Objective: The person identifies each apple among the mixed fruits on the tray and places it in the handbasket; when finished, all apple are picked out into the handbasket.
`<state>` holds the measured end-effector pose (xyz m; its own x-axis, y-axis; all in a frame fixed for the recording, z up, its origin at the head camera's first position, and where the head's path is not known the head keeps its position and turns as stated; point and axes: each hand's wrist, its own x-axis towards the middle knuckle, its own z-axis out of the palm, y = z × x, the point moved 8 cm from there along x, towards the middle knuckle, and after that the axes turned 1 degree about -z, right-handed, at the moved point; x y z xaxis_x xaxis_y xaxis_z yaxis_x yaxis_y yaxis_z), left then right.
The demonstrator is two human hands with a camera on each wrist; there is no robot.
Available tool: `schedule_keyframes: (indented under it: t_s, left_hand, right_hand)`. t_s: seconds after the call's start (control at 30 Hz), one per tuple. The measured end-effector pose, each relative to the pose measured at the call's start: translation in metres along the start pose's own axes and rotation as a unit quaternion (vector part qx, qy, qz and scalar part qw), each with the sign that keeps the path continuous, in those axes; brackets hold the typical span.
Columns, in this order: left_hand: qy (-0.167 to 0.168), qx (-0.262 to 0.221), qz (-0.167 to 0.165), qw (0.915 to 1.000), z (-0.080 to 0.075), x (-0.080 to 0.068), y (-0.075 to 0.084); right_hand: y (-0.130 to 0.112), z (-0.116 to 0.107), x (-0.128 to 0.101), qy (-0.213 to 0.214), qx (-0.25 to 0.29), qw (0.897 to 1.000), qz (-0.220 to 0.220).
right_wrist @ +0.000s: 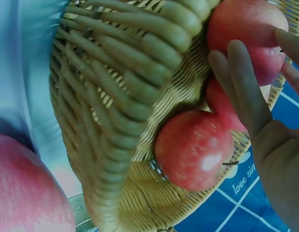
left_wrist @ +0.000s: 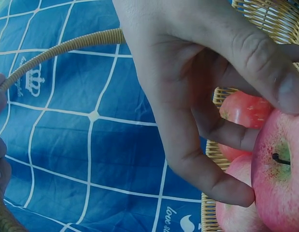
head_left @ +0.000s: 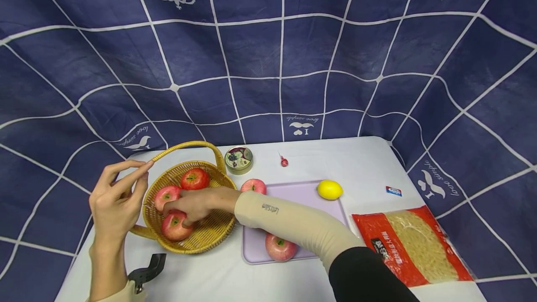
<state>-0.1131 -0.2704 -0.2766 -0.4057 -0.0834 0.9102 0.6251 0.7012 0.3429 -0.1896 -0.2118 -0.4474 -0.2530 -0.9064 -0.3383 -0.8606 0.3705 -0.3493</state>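
Observation:
My left hand (head_left: 117, 197) pinches the arched handle (head_left: 184, 144) of a yellow wicker basket (head_left: 214, 236); its fingertips show at the left edge of the left wrist view. Inside the basket, my right hand (head_left: 195, 205) grips a pink-red apple (head_left: 176, 227) near the front, thumb on one side and fingers on the other. Two more apples lie in the basket: a pink one (head_left: 167, 195) at the left and a redder one (head_left: 195, 178) at the back. In the right wrist view, the redder apple (right_wrist: 192, 150) rests against the wicker wall.
Right of the basket lies a pale purple tray (head_left: 251, 250) with a lemon (head_left: 330, 189), an apple (head_left: 280, 247) near its front and another apple (head_left: 253, 186) at its back corner. Around it are a round tin (head_left: 239, 160), a red lollipop (head_left: 284, 161), a small packet (head_left: 393, 191) and a red bag (head_left: 402, 246).

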Motion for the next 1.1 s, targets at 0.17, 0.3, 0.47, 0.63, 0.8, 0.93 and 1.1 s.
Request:
schedule_keyframes:
  t_s: [0.17, 0.3, 0.47, 0.63, 0.8, 0.93, 1.1]
  left_hand:
    - [-0.001, -0.004, 0.001, 1.0000, 0.000, 0.000, -0.001]
    - [0.000, -0.003, 0.000, 1.0000, -0.001, 0.000, -0.001]
    - [0.001, 0.000, 0.001, 1.0000, -0.001, -0.001, -0.001]
    - [0.001, -0.001, 0.003, 1.0000, -0.001, -0.001, -0.001]
    - [0.002, 0.000, 0.004, 1.0000, 0.000, 0.000, -0.001]
    - [0.003, 0.001, 0.005, 1.0000, 0.000, 0.000, -0.001]
    - [0.002, 0.000, 0.004, 1.0000, -0.001, -0.001, -0.002]
  right_hand:
    - [0.000, -0.001, 0.001, 0.000, -0.006, 1.000, 0.012]
    - [0.000, -0.001, 0.001, 0.000, -0.005, 1.000, 0.020]
    - [0.000, -0.001, 0.001, 0.000, 0.005, 1.000, 0.019]
    - [0.002, -0.002, -0.002, -0.010, 0.029, 0.999, 0.022]
    - [0.005, -0.004, -0.006, -0.016, 0.041, 0.999, 0.027]
    - [0.006, -0.007, -0.008, -0.013, 0.038, 0.999, 0.022]
    - [0.004, -0.011, -0.015, -0.009, 0.034, 0.999, 0.012]
